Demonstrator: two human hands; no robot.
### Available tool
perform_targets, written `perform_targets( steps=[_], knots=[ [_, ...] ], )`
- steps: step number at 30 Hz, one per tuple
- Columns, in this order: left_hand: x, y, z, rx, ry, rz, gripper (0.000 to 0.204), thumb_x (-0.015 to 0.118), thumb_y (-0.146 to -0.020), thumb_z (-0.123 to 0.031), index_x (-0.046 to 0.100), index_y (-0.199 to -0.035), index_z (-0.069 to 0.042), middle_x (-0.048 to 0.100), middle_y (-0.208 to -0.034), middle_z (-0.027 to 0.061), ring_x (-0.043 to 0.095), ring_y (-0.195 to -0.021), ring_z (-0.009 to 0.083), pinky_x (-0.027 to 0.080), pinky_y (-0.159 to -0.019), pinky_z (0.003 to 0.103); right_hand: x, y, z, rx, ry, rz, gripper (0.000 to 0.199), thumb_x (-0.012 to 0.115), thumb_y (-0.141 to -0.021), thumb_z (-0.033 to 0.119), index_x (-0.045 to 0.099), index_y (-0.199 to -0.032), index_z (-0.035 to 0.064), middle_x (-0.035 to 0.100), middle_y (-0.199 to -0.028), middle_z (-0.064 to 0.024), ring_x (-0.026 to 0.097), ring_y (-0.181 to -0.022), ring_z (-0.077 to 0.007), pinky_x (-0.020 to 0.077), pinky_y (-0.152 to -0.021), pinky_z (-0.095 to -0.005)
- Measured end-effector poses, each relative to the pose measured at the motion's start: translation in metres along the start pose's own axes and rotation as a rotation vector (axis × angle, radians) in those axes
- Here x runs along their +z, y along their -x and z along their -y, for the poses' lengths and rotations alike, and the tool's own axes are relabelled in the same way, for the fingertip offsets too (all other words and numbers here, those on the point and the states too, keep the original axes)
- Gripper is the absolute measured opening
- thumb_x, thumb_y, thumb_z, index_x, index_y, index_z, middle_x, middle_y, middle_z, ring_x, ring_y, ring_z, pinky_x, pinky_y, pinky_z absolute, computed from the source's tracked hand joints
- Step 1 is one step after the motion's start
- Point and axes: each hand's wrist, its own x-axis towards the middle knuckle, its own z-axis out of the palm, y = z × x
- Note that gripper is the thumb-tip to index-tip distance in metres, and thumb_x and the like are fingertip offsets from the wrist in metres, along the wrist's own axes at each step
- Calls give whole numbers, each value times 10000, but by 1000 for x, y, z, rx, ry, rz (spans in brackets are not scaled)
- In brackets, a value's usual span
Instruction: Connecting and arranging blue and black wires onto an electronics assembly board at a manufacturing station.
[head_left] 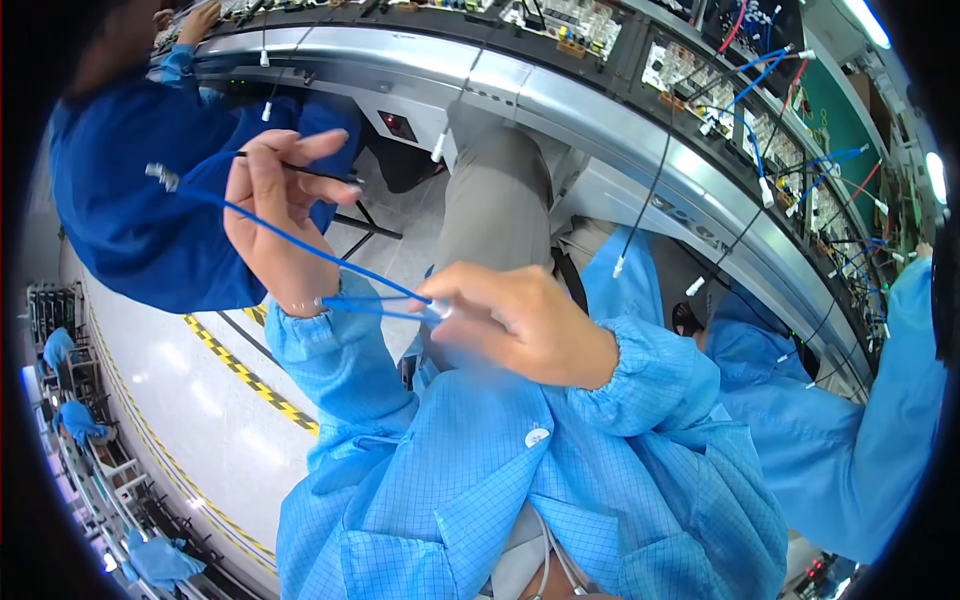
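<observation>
My right hand (525, 318) is closed in a pinch on the white connector (440, 309) of a blue wire lead (310, 247), in front of my chest. The lead stretches left past my left hand (280, 195) to a pale connector (162, 178). Two blue strands also run from the pinch to a small end by my left cuff. My left hand is raised and its fingers are partly bent. A dark wire (310, 170) passes among them, and the blue lead crosses the palm. How firmly the left fingers grip is partly hidden.
A metal-edged conveyor line (420, 55) runs along the far side, carrying circuit boards (570, 30) with wires hanging over its edge. A co-worker in dark blue (150, 200) sits close at left, another in light blue (830, 430) at right. Yellow-black tape (245, 370) marks the floor.
</observation>
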Motion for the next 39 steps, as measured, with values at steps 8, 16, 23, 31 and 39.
perform_targets(
  steps=[8,16,23,31,39],
  knots=[
    [4,2,3,-160,149,147,313,438,-995,-277,572,-946,1,645,-706,137,587,-494,141,457,-452,212,-6,25,9,-155,229,-18,321,656,-807,93,619,-1124,69,661,-772,-111,645,-639,-252,487,-576,-313],
    [32,-21,15,-69,129,273,420,355,-1013,-333,465,-740,-34,641,-722,147,640,-649,218,517,-601,302,-57,81,29,-411,686,-170,152,682,-754,155,704,-865,54,569,-604,-60,526,-488,-195,376,-438,-309],
    [55,-44,24,66,-33,483,420,400,-995,-333,638,-898,-1,685,-922,91,667,-755,173,448,-631,255,-63,157,38,-618,-125,-881,180,591,-823,171,602,-861,-5,608,-898,-135,565,-857,-214,410,-665,-297],
    [74,-37,35,244,-42,326,364,444,-992,-254,622,-1044,59,665,-977,176,686,-864,271,563,-756,302,-92,181,58,-935,682,-1337,281,511,-923,289,563,-959,15,579,-961,-98,515,-887,-168,395,-739,-284],
    [90,-17,6,284,-31,255,288,537,-953,-195,638,-1011,69,676,-926,174,692,-823,282,575,-719,315,-166,597,98,-1013,635,-1461,252,519,-924,271,541,-992,30,566,-943,-84,513,-863,-163,402,-708,-275]
  ],
)
